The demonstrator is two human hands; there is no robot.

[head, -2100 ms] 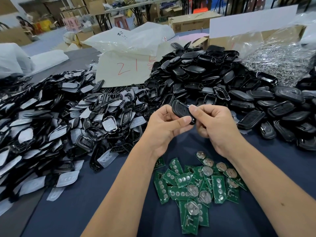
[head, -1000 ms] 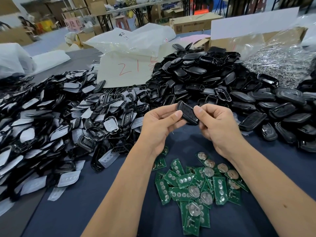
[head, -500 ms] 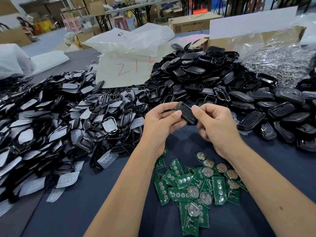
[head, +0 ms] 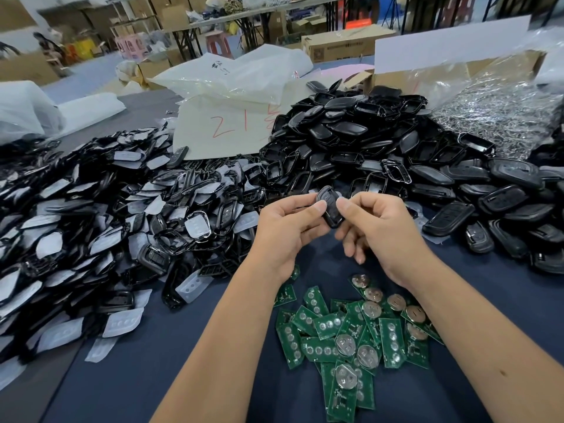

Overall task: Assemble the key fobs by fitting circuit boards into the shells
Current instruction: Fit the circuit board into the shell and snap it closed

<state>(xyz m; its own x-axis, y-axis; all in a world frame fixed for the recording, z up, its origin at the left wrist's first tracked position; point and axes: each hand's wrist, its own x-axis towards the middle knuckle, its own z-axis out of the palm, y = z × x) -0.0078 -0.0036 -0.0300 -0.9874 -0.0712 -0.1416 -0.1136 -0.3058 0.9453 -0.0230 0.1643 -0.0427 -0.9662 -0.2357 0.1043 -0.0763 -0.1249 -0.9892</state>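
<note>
Between both hands, a key fob (head: 329, 209) is pinched — left hand (head: 285, 230) and right hand (head: 378, 233) clamped on it, long axis 11-to-5 — with the circuit boards (head: 351, 340) lying at 6 o'clock on the surface (head: 152, 361).

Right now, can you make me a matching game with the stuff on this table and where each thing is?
Things:
1. fob
2. boards
3. shells
4. sheet

Places:
a. under the wrists, on blue cloth
b. far end, red writing on it
c. pinched between both hands
d. big black heap beyond the hands

Pairs: 1-c, 2-a, 3-d, 4-b

Glossy black plastic key fob (head: 330, 206); matt navy cloth table cover (head: 171, 346).
</note>
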